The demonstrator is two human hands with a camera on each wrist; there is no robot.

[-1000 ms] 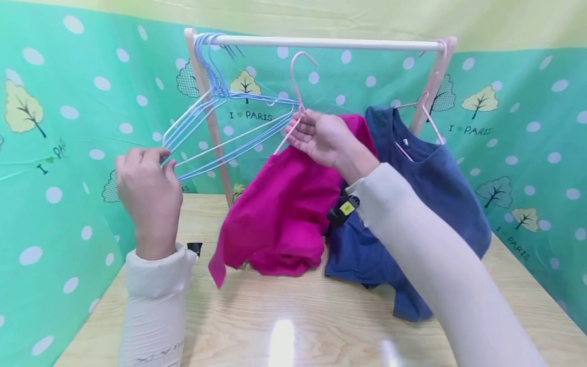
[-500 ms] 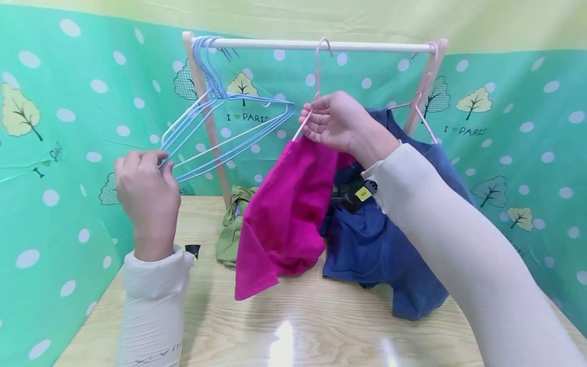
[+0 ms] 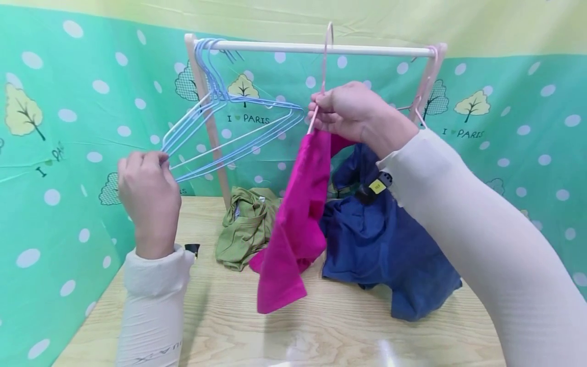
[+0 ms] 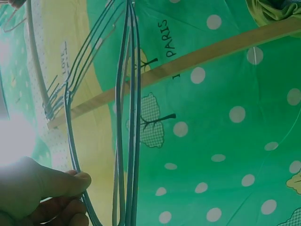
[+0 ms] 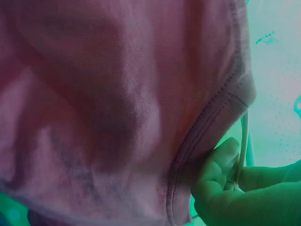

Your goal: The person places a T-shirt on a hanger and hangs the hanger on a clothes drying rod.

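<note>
My left hand (image 3: 151, 199) pinches a lower corner of the blue wire hangers (image 3: 222, 96), whose hooks hang at the left end of the rack's rail (image 3: 275, 48). Up close in the left wrist view, thumb and finger grip one hanger's wire (image 4: 74, 155). Just below its hook, my right hand (image 3: 355, 114) holds a pink hanger (image 3: 323, 71) that carries a magenta shirt (image 3: 293, 229). The hook reaches above the rail; whether it touches the rail I cannot tell. That shirt's cloth (image 5: 117, 117) fills most of the right wrist view.
A navy shirt (image 3: 367, 250) hangs from another pink hanger at the rack's right end, partly behind my right sleeve. The crumpled green garment (image 3: 245, 224) lies on the wooden table (image 3: 367, 336) at the rack's left foot. A patterned curtain (image 3: 59, 117) stands behind.
My right hand has moved right and up with the pink hanger, and the magenta shirt has turned narrower, uncovering the green garment. The left hand stays at the blue hangers.
</note>
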